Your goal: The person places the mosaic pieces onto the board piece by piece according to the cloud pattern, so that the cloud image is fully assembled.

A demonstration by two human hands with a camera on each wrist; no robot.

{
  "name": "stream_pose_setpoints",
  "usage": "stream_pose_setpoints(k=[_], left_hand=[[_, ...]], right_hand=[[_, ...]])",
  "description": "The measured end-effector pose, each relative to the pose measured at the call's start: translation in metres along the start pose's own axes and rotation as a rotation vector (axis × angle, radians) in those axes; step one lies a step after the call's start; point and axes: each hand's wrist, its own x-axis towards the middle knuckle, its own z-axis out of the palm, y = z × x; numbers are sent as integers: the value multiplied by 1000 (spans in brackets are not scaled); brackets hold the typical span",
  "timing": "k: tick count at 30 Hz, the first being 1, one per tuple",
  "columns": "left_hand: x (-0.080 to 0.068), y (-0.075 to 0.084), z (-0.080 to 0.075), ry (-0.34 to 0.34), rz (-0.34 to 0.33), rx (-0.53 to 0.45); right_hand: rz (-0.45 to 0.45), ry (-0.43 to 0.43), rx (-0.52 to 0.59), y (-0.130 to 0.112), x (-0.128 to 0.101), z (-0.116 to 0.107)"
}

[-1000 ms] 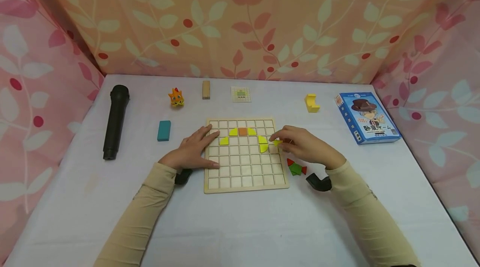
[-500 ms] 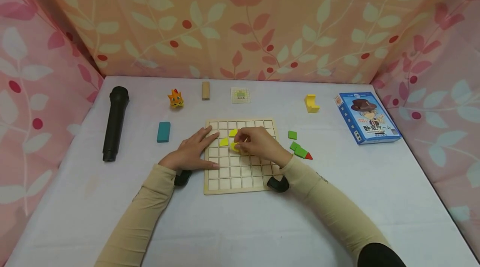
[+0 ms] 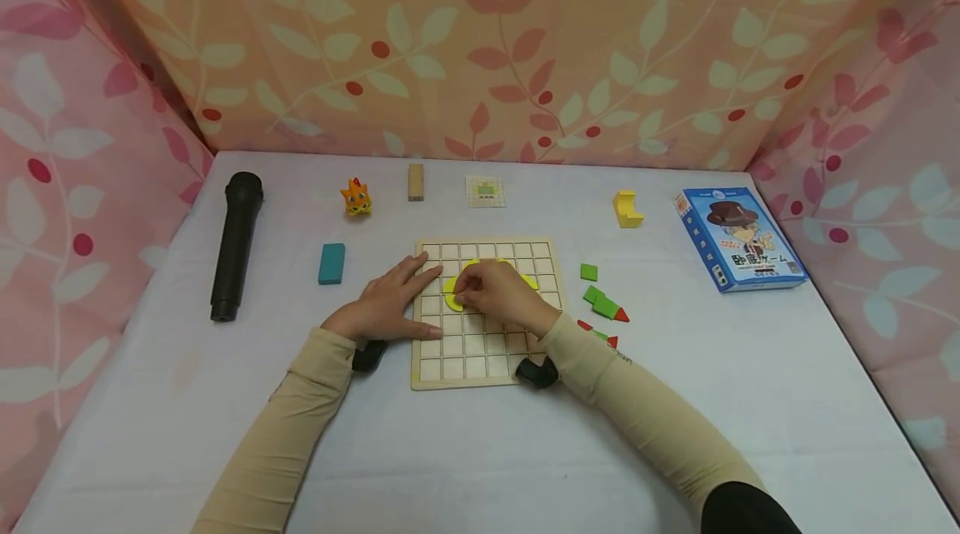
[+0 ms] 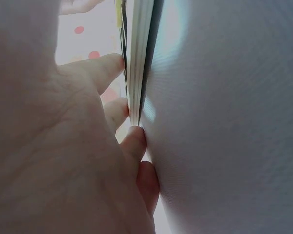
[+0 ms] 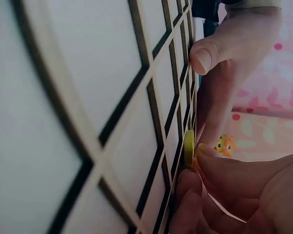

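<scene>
A wooden grid board (image 3: 472, 367) lies flat on the white-covered table. My left hand (image 3: 382, 301) rests along its left edge, fingers spread and thumb on the border; the left wrist view shows the fingertips at the board's side. My right hand (image 3: 502, 292) is over the upper middle of the grid, its thumb and fingertips pinching a small yellow piece (image 5: 189, 146) close against the grid. More yellow pieces (image 3: 532, 280) sit in the grid, partly hidden beneath that hand.
Right of the board lie green tiles (image 3: 603, 306) and red tiles (image 3: 621, 315). Behind it are a pattern card (image 3: 485, 192), a wooden block (image 3: 416, 182), a cat figure (image 3: 356, 198) and a yellow block (image 3: 627, 209). A teal block (image 3: 332, 264), black microphone (image 3: 236, 251) and blue box (image 3: 738, 238) flank it.
My right hand has gone left from the board's right edge with a yellow piece, then slightly lower at the upper-left squares. The left hand stays in place.
</scene>
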Motion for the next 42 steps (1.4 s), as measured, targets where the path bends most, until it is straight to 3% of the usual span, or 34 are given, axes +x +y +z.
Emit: stream_pose_setpoints(k=[13,26,34,38,42], left_hand=[[1,-2,0,-12,-8,-8],[2,0,-1,-15,-10,-11],[3,-1,-1,-20,-11,-12],[3,-1,0,-21,-17,-5],[3,-3,1,-21,-17,-1]], right_hand=[[-80,-2,-108,0,5,8],[-51,-27,-152,-8,0,6],[-36,3,-162,-8,-2,6],[10,24,-139,-8,-9,-4],[47,94,-153,-1,-22,-27]])
